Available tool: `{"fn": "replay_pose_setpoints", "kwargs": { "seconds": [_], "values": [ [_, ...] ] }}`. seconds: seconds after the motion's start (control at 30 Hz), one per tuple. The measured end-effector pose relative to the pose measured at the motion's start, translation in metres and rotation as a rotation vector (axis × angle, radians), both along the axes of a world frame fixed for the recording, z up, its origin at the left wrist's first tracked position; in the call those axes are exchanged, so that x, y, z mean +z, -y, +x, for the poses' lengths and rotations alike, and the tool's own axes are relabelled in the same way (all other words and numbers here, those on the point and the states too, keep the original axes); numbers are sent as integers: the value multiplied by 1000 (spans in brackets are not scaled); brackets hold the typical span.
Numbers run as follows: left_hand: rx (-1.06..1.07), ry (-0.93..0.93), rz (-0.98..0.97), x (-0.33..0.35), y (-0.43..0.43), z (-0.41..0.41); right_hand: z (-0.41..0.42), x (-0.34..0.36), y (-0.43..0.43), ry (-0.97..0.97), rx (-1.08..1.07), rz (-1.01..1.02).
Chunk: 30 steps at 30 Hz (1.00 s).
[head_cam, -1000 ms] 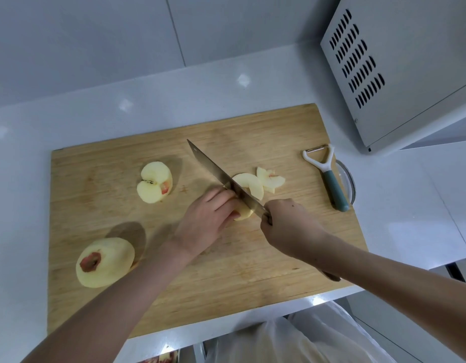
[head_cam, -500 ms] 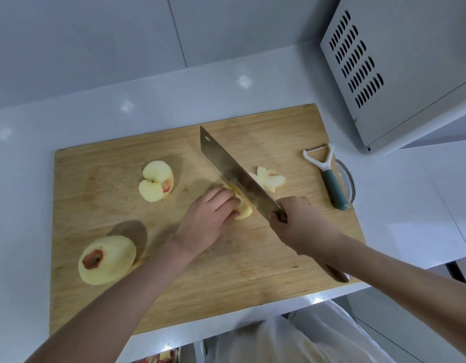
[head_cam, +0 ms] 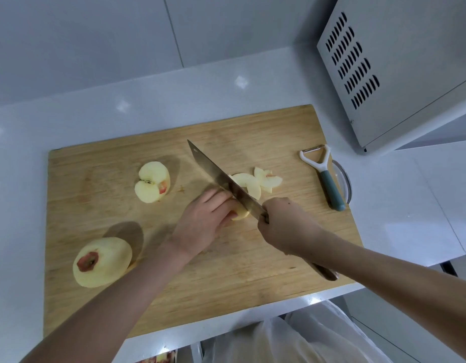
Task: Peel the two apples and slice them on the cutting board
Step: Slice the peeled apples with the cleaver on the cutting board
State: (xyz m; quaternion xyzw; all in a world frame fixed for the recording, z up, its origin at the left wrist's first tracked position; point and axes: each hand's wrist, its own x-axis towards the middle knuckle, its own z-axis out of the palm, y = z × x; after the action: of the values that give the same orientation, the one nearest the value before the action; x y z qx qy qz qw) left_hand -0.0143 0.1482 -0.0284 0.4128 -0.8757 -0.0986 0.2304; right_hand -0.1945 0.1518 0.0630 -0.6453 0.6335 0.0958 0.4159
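On the wooden cutting board (head_cam: 252, 271), my left hand (head_cam: 203, 221) presses down on a peeled apple piece (head_cam: 239, 213), mostly hidden under my fingers. My right hand (head_cam: 286, 226) grips the handle of a large knife (head_cam: 224, 179), whose blade runs diagonally across the piece right beside my left fingertips. Several cut slices (head_cam: 260, 182) lie just beyond the blade. A peeled apple half (head_cam: 152, 182) rests cut face up at the board's centre left. A whole peeled apple (head_cam: 102, 262) sits at the near left.
A teal-handled peeler (head_cam: 324, 176) lies on the board's right edge, over a glass dish rim (head_cam: 347, 184). A white vented appliance (head_cam: 399, 66) stands at the back right. A plastic bag (head_cam: 292, 339) hangs below the white counter's front edge.
The knife blade was lifted and tilted half a second ago; now it has come down again through the apple piece beside my left fingers. Another slice lies with the cut ones.
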Motion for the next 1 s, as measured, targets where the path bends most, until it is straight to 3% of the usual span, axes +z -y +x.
{"fn": "replay_pose_setpoints", "kwargs": {
  "seconds": [0.17,0.37,0.67,1.0],
  "values": [
    [11,23,-6,2,-1,0,6,-21,4,7,-57,14],
    [11,25,-28,1,-3,0,-16,-5,9,199,-208,124],
    [36,29,-71,-4,-1,0,-14,21,-8,51,-22,12],
    [10,6,-11,-2,-1,0,5,2,5,11,-31,58]
  ]
}}
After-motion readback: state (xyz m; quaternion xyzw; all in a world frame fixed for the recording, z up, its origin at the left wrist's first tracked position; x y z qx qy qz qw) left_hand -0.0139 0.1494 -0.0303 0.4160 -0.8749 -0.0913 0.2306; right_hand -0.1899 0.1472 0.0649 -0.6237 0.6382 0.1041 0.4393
